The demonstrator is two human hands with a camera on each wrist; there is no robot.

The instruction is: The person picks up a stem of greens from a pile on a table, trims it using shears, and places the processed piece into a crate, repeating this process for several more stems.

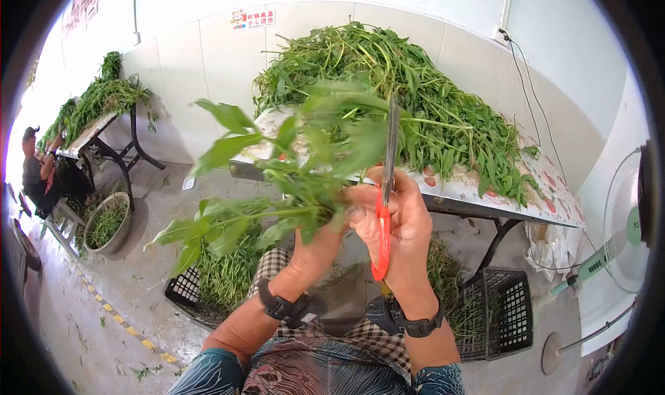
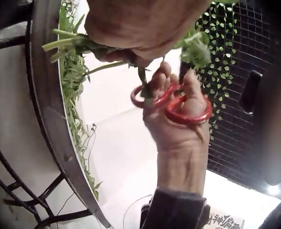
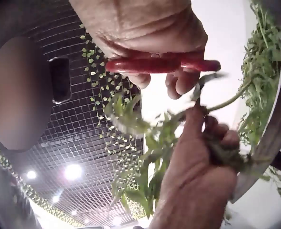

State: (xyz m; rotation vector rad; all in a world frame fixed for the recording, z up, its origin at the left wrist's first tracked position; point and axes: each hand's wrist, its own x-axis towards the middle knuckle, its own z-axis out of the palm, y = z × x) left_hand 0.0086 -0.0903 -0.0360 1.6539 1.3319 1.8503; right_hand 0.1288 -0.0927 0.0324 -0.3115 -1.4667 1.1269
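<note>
Leafy green stems are bunched in my left hand, fingers curled round them; leaves spread to the left, some blurred. My right hand is close beside it, with red-handled scissors held blades up. In the left wrist view, thumb and fingers of the right hand pass through the red loops, and cut stem ends stick out beside the left hand. The right wrist view has the left hand gripping the stems below the scissors. Whether the blades touch a stem, I cannot tell.
A large heap of greens covers much of the table ahead. Black crates stand low on both sides, with stems inside. A fan is at the right. Far left, a person sits by another table and a tub.
</note>
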